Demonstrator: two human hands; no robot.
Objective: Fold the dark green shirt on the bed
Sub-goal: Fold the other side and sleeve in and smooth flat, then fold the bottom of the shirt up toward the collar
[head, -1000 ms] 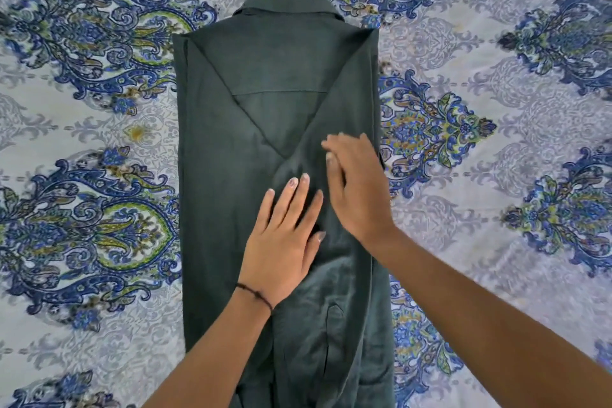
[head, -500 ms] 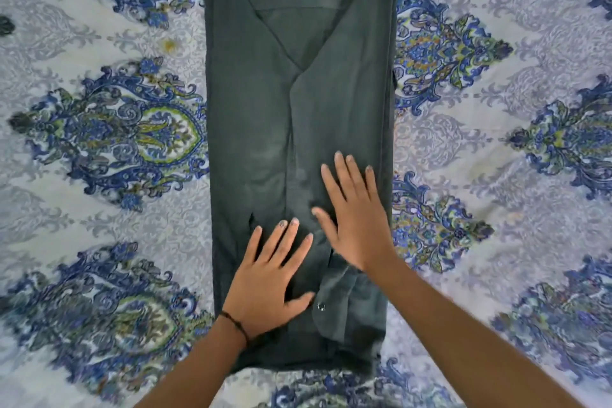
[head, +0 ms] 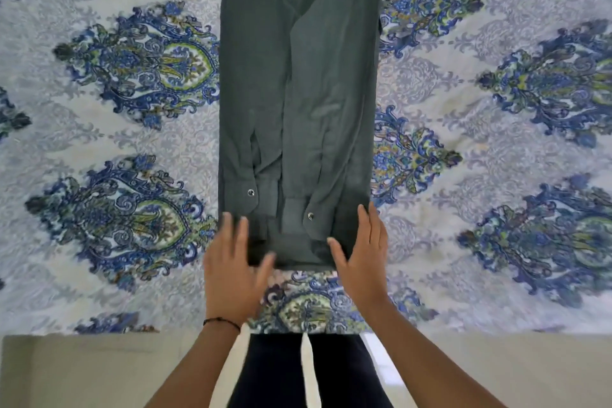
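Legs (head: 275, 374) in dark cloth stand at the bottom centre of the frame, on a pale floor (head: 82, 371) that fills the bottom strip. 2 bare forearms reach up from there over the near edge of the bed (head: 116, 129), whose sheet is white and grey with blue and green paisley medallions. A thin dark bracelet (head: 221, 321) circles the left wrist.

The left hand (head: 231, 272) is at the lower left corner of the shirt (head: 298, 93), just below the middle of the frame. Its fingers are straight and close together, pointing up the frame, and the thumb spreads right over the hem. It holds nothing. The hand is blurred, so whether it presses the cloth or hovers just above cannot be told. The right hand (head: 362, 258) is at the lower right corner, likewise flat with straight fingers laid along the shirt's right edge and the thumb spread left onto the cloth. It grips nothing.

The shirt lies flat on the bed in the centre of the frame, a long, narrow, dark green strip running from the hands to the top edge, which cuts it off. Both sides are folded in, and 2 sleeves (head: 331, 149) lie lengthwise down its middle. The left cuff (head: 241, 199) ends above the left hand. The right cuff (head: 318, 225) ends nearer the hem, just above the right thumb. Each cuff bears 1 metal snap. Near the top of the frame, diagonal fold lines slant across the cloth.
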